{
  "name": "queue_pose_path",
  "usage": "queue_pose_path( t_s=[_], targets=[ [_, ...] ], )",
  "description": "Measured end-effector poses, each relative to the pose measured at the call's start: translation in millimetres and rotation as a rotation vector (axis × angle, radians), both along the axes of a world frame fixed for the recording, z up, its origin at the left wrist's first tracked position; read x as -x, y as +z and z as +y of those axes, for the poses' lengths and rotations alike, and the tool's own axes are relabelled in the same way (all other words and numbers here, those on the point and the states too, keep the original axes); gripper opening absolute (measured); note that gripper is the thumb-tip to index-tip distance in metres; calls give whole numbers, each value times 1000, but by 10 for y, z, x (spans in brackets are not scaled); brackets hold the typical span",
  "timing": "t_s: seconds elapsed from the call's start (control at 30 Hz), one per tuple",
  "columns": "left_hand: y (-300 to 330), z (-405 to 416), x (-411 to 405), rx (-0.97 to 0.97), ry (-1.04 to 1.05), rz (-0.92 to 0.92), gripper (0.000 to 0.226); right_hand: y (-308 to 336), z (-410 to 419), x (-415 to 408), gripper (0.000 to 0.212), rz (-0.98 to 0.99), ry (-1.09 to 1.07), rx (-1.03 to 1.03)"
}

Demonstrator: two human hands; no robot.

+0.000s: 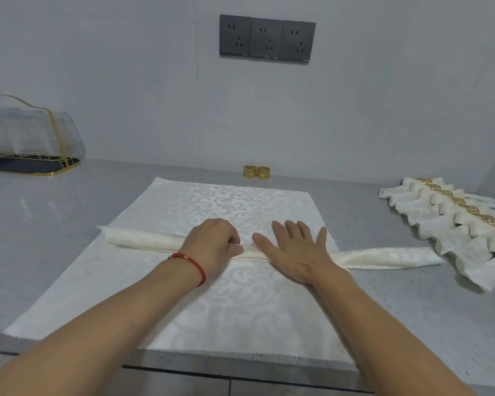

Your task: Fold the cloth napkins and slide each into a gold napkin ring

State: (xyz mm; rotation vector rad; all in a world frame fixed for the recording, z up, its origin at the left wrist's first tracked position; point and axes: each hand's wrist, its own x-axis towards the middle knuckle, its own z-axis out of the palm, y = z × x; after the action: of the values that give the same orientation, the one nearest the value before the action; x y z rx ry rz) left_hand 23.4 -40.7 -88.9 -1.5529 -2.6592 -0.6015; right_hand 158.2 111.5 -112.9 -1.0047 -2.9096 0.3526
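Head view. A cream damask napkin rolled into a long strip [143, 241] lies crosswise on a second, flat napkin [240, 304] spread on the grey bench [412, 315]; the strip's right end runs off the flat cloth onto the bare bench surface. At the far right, a row of finished napkins [452, 221], each already threaded through a gold ring, lies in an overlapping line, so a good part of the task appears done. Two loose gold napkin rings [256, 172] stand side by side against the wall beyond the flat napkin, which suggests two napkins remain: the rolled strip, not yet ringed, and the flat one, not yet folded. Both forearms reach forward from the near edge to the strip's middle. The left hand [215, 241], with a red cord bracelet [192, 264] at its wrist, has its fingers curled over the strip and its thumb against it, pinching the roll. The right hand [295, 250] lies flat with fingers straight and spread, pressing down on the strip just beside the left. A gold-framed tray with a mesh cover [32, 138] sits at far left, and three wall sockets [267, 39] are mounted above.
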Motion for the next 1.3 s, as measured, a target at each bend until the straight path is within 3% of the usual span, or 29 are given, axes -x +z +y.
queue_pose_path(
  t_s=[0.13,0.33,0.5,0.6,0.73,0.87,0.93,1.03,1.13,1.2,1.3],
  targets=[
    [132,80,27,176,-13,50,22,8,33,32,113,-80,14,-12],
    [377,270,-117,611,-24,133,35,-36,39,43,115,-82,11,-66],
    [579,361,-221,724,-97,300,37,-53,36,62,117,-52,1,-92],
    [797,370,-197,824,-131,106,40,-76,24,55,120,-36,-2,-106],
    [959,400,-43,801,-210,-467,31,-78,17,67,125,-24,-8,-119],
    [917,331,144,740,-352,-568,29,-96,33,44,126,-15,7,-108],
    [816,322,204,636,-369,-547,23,-91,61,74,112,-50,21,-76],
    [673,335,246,470,-351,-499,17,28,161,110,62,72,-1,85],
    [598,335,280,424,-321,-461,12,112,304,-34,51,402,17,604],
    [550,344,282,409,-309,-429,14,186,344,-177,43,529,40,834],
    [475,406,278,409,-289,-327,19,345,427,-345,26,500,83,761]
  ],
)
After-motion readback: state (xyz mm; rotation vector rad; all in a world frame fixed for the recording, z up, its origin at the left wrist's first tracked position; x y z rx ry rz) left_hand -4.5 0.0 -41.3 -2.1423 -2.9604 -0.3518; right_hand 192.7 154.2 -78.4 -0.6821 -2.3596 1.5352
